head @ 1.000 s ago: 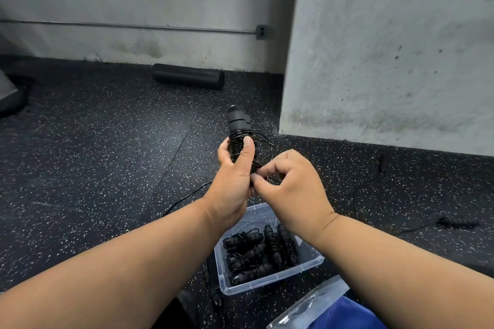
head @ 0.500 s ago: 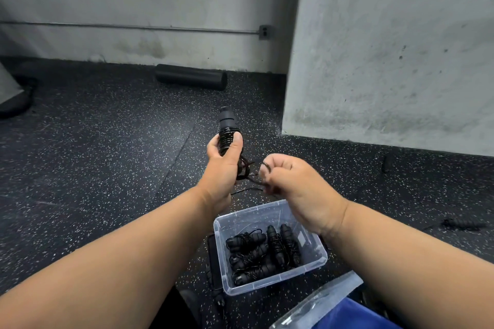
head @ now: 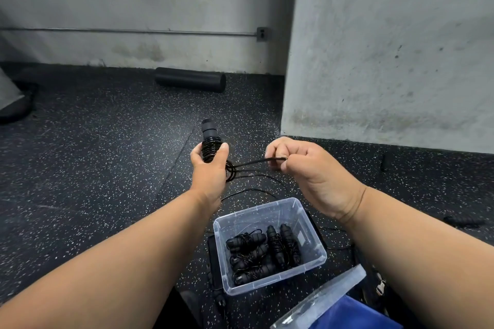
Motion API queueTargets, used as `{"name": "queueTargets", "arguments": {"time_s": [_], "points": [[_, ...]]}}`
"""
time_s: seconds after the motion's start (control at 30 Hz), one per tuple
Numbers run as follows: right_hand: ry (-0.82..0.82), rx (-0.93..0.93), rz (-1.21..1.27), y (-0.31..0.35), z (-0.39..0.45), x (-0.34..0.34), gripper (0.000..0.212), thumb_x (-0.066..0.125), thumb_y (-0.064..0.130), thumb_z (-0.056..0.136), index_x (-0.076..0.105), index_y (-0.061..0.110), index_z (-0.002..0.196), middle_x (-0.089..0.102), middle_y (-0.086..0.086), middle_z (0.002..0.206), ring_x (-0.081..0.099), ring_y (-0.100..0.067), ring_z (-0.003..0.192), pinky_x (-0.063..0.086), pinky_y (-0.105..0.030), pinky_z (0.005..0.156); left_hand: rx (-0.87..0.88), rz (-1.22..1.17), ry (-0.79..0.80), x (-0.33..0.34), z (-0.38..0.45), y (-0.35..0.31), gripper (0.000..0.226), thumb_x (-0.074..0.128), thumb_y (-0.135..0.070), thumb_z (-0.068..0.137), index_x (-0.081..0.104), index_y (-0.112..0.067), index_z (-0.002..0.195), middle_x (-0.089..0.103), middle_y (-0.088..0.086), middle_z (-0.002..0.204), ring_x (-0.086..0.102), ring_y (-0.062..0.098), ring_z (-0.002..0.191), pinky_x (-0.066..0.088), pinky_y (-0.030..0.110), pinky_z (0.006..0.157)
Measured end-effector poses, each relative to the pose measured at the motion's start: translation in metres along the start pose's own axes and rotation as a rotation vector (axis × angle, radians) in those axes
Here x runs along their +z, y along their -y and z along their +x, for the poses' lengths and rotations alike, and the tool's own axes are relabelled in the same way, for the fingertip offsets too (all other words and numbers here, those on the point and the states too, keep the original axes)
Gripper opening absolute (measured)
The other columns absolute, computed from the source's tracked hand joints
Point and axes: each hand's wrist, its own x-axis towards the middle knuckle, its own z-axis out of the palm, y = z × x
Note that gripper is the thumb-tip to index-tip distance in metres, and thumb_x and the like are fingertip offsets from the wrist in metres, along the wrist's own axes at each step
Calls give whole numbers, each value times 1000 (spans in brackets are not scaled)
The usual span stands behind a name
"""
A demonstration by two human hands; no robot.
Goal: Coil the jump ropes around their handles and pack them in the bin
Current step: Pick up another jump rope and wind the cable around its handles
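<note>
The left hand (head: pixel 209 168) is gripping upright handles (head: pixel 209 139) wrapped in rope; how many handles, I cannot tell. The right hand (head: pixel 307 171) is pinching a loop of rope (head: pixel 256 161), pulled taut between the hands. Four or five coiled bundles (head: pixel 263 254), tangled and hard to count, are lying in the clear bin (head: pixel 235 218) on the floor (head: pixel 93 168).

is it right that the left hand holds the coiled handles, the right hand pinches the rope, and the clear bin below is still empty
Not quite: the clear bin is not empty. The head view shows several coiled jump ropes already lying in it. The rest stands: the left hand holds the coiled handles and the right hand pinches the rope.
</note>
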Motion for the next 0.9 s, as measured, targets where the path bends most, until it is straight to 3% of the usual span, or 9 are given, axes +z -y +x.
{"name": "queueTargets", "arguments": {"time_s": [0.17,0.27,0.33,0.43,0.5,0.63,0.77,0.83,0.9], "points": [[17,-39,-40,14,-2,-8,11,63,27,64,53,23,63,64,0,100,53,-12,94,40,-31,88,-29,-47,94,-3,2,-2,58,74,-47,96,38,-46,141,63,8,122,63,24,89,59,32,66],[-16,-70,44,16,-1,-10,12,68,17,76,64,24,67,72,-4,116,60,-16,111,43,-36,104,-82,-49,140,1,-4,1,58,73,-43,99,36,-42,143,61,14,127,63,29,92,59,32,63],[25,-49,169,16,0,-10,18,62,12,88,70,23,76,74,-11,121,64,-19,111,50,-34,102,-116,-25,176,4,-9,1,56,72,-41,100,36,-39,143,61,17,130,66,31,94,59,33,63],[-14,-8,429,16,7,-16,14,58,15,96,64,3,97,74,-18,110,69,-25,103,55,-37,99,-191,21,335,7,-18,-2,56,71,-38,100,38,-33,146,67,17,123,74,30,90,61,33,63],[-112,21,599,20,14,-26,15,60,21,95,62,6,94,74,-14,97,71,-27,98,55,-44,100,-249,28,497,7,-27,-6,60,72,-41,98,41,-26,147,72,17,113,76,33,96,66,40,76],[-306,82,794,16,25,-49,24,52,21,102,62,10,83,72,-12,86,75,-28,87,61,-50,91,-376,-8,773,7,-45,-18,76,72,-50,88,45,-13,149,72,24,117,74,34,102,64,42,89],[-352,188,737,0,29,-58,26,46,27,108,60,15,89,77,-8,95,75,-19,81,64,-35,75,-524,-22,978,4,-56,-27,70,61,-63,90,73,-7,130,73,19,119,74,27,101,63,36,90],[-368,197,646,-3,29,-59,22,48,30,107,60,20,92,77,-3,97,69,-11,72,53,-26,63,-553,-48,1036,3,-57,-31,68,59,-66,88,78,-10,123,75,16,114,75,23,96,63,32,85],[-376,186,567,-5,28,-58,21,47,33,107,58,24,93,75,-1,106,63,-9,71,43,-26,63,-571,-61,1071,2,-58,-36,68,63,-68,86,79,-11,119,77,14,108,76,21,91,63,31,82]]}}
